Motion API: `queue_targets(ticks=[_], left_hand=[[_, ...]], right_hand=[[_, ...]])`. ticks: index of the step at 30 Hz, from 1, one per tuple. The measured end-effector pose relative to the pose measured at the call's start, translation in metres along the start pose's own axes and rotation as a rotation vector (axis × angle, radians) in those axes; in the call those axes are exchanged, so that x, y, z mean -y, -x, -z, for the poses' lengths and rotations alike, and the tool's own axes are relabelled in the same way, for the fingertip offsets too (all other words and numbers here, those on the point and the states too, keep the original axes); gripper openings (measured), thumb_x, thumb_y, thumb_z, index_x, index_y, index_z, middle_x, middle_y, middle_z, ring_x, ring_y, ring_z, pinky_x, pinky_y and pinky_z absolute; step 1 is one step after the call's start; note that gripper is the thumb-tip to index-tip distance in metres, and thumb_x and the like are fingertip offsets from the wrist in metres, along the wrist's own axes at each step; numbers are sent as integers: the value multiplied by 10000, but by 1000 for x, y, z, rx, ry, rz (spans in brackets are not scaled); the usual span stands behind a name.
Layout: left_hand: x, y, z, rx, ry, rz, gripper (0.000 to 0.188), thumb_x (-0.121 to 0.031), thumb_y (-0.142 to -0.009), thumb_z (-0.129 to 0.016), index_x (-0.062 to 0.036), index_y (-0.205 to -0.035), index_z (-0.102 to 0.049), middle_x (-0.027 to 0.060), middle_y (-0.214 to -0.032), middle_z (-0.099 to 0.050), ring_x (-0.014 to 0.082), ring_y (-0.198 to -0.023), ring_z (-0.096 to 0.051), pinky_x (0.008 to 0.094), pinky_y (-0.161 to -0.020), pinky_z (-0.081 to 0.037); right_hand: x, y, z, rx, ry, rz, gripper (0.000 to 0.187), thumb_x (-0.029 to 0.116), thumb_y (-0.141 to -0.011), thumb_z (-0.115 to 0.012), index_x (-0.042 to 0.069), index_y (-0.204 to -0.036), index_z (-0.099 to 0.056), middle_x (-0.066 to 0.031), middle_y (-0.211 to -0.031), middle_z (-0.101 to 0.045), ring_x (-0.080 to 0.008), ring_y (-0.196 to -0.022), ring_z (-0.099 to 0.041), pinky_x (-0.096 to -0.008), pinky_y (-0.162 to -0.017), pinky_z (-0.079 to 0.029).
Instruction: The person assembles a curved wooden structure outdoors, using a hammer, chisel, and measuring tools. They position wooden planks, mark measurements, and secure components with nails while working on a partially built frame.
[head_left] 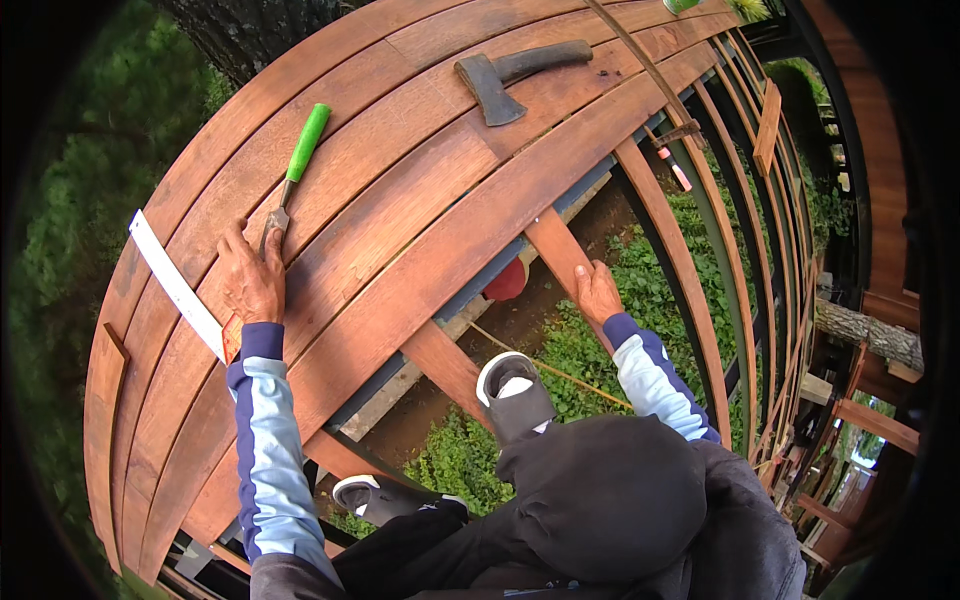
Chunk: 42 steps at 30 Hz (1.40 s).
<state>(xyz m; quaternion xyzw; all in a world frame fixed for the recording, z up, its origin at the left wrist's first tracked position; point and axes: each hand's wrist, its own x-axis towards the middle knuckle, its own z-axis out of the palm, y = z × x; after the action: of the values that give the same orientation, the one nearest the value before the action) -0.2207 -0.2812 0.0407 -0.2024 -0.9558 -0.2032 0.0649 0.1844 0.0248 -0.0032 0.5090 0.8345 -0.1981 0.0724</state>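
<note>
The green-handled chisel (293,172) lay over the decking (480,225), blade (277,219) at the nearer left hand (252,275), long axis running forward and rightward. That hand was half-curled; whether it pinched the blade could not be told. The right hand (599,291) rested on a joist (553,238), grip unclear.

Outdoor worksite, probably: bare joists (550,242)
</note>
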Motion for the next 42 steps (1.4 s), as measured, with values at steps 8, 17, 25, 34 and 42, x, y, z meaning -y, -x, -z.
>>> queue_targets(ticks=[8,17,25,34,42], left_hand=[[-123,46,-22,316,835,-28,171,-109,-920,-480,8,-1030,-536,156,-943,-559,247,-872,-571,341,-786,-465],[-241,-10,-96,525,1104,-52,240,-209,-957,-568,-38,-1078,-687,32,-905,-635,101,-764,-588,237,-678,-505],[-250,-11,-111,435,875,-293,169,-90,-910,-612,-34,-1050,-691,59,-856,-695,123,-744,-669,255,-647,-561],[-250,9,-117,246,569,-579,156,-103,-843,-673,-51,-988,-697,114,-905,-671,264,-790,-648,346,-686,-504],[-241,25,-120,186,730,-350,110,-94,-809,-713,-49,-909,-716,101,-862,-687,246,-779,-649,323,-702,-514]], right_hand=[[-1,0,3,47,11,5,653,497,-953,-424,-85,-1249,-437,-328,-1168,-516,-481,-1082,-501,-516,-924,-402],[2,4,5,60,4,24,674,528,-932,-438,-87,-1208,-438,-317,-1097,-549,-464,-1015,-547,-518,-871,-434],[5,3,10,108,9,11,654,535,-919,-454,-65,-1176,-435,-305,-1068,-562,-460,-954,-575,-515,-814,-461],[7,4,14,102,-15,18,583,518,-912,-485,-43,-1071,-454,-290,-994,-575,-454,-907,-588,-503,-784,-473],[9,4,13,89,-3,9,595,528,-919,-465,-47,-1070,-457,-291,-1004,-574,-453,-910,-589,-503,-788,-474]])
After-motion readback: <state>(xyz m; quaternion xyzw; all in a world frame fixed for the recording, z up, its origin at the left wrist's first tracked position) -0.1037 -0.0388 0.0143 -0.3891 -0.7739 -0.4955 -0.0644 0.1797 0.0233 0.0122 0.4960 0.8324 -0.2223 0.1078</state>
